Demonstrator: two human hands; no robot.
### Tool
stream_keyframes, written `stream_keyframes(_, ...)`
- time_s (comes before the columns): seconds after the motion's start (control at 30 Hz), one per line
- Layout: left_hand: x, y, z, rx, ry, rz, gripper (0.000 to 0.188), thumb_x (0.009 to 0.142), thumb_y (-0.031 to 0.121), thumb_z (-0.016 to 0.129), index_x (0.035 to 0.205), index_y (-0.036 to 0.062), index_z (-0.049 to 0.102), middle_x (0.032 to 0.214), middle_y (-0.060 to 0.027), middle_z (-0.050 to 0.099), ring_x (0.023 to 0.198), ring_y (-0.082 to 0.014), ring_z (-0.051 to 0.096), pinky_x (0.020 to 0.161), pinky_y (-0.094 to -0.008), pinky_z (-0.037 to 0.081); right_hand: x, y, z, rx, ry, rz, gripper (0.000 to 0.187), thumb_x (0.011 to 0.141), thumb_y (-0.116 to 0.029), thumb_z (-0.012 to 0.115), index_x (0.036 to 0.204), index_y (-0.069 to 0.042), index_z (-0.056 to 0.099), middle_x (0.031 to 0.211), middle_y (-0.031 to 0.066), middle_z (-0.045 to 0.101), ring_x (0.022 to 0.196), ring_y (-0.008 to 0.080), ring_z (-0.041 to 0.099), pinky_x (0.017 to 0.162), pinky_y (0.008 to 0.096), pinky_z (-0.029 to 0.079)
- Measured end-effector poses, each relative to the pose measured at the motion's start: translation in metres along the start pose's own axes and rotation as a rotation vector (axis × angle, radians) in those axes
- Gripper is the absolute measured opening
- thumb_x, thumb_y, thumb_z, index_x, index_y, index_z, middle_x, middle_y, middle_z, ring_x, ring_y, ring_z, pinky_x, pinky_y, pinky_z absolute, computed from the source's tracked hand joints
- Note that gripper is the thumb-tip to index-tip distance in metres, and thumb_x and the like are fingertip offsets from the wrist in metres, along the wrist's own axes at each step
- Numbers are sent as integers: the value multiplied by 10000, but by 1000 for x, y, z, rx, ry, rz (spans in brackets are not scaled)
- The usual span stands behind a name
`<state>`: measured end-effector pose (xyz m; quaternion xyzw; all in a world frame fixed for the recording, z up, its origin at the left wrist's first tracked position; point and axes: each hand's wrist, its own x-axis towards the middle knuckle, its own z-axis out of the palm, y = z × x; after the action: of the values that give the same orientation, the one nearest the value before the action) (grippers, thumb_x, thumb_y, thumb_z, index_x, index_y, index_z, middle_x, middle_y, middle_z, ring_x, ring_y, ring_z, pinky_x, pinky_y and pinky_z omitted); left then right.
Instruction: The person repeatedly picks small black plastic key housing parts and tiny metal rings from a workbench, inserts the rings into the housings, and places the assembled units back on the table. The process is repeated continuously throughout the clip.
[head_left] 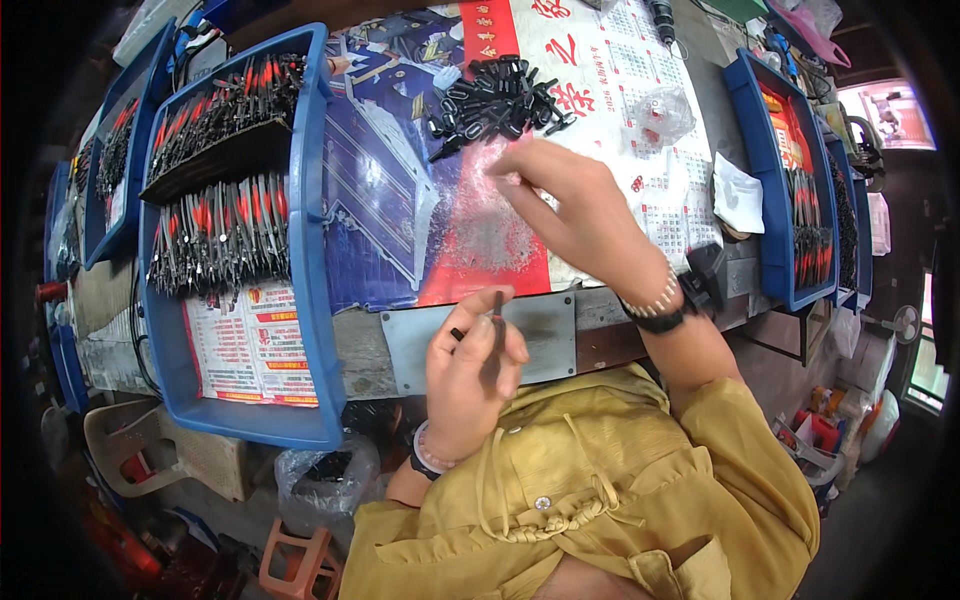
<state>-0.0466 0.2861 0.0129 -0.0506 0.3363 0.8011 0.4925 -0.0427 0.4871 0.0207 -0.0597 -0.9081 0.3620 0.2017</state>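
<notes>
- Left hand (465, 370) low, fingers curled, gripping a slender tool (498, 308);
- right hand (580, 205) arched above the worktop (362, 358), fingers bent, grip unclear;
- the tool: dark, red-marked, pointing up

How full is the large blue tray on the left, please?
The blue tray is partly full: black-and-red pieces cover its far and middle parts; printed paper shows at the near end.
</notes>
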Motion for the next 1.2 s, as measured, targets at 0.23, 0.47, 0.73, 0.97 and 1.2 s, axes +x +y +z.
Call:
stream_keyframes(0.23, -10, 9, -11, -86, 10, -24, 201, 993, 260, 470, 933, 69, 469, 887, -103, 559, 635, -143, 525, 553, -252, 430, 52, 25, 56, -582, -143, -311, 99, 736, -52, 562, 832, -60, 586, 882, 92, 576, 844, 250, 579, 741, 360, 480)
stream_keyframes(0.47, -12, 8, -11, 26, 19, 107, 230, 993, 257, 488, 883, 56, 470, 813, -79, 536, 578, -128, 496, 501, -233, 396, 34, 14, 45, -528, -260, -194, 72, 725, -49, 581, 789, -34, 553, 847, 102, 533, 782, 282, 582, 680, 372, 479)
stream_keyframes(0.73, -4, -5, 0, 507, 129, 269, 202, 955, 73, 518, 1143, 1, 512, 896, -33, 575, 595, -31, 464, 531, -174, 385, -51, -37, 0, 976, -176, 578, 69, 866, 1, 621, 929, 20, 602, 847, 39, 608, 772, 96, 596, 662, 224, 521)
stream_keyframes(0.97, 8, -26, 25, 711, 22, 201, 202, 949, 106, 549, 1115, -10, 543, 790, -25, 560, 558, -43, 436, 500, -181, 352, -91, -25, -19, 1022, -32, 577, 136, 880, -94, 646, 935, 27, 617, 829, 51, 630, 721, 81, 576, 645, 243, 495)
stream_keyframes(1.2, 16, -26, 30, 209, -21, -152, 254, 958, 216, 529, 1094, 5, 568, 809, -60, 620, 506, -34, 401, 464, -183, 312, -90, 54, -76, -9, 180, 520, 150, 833, -127, 631, 901, 5, 645, 823, 140, 627, 721, 268, 629, 643, 336, 490)
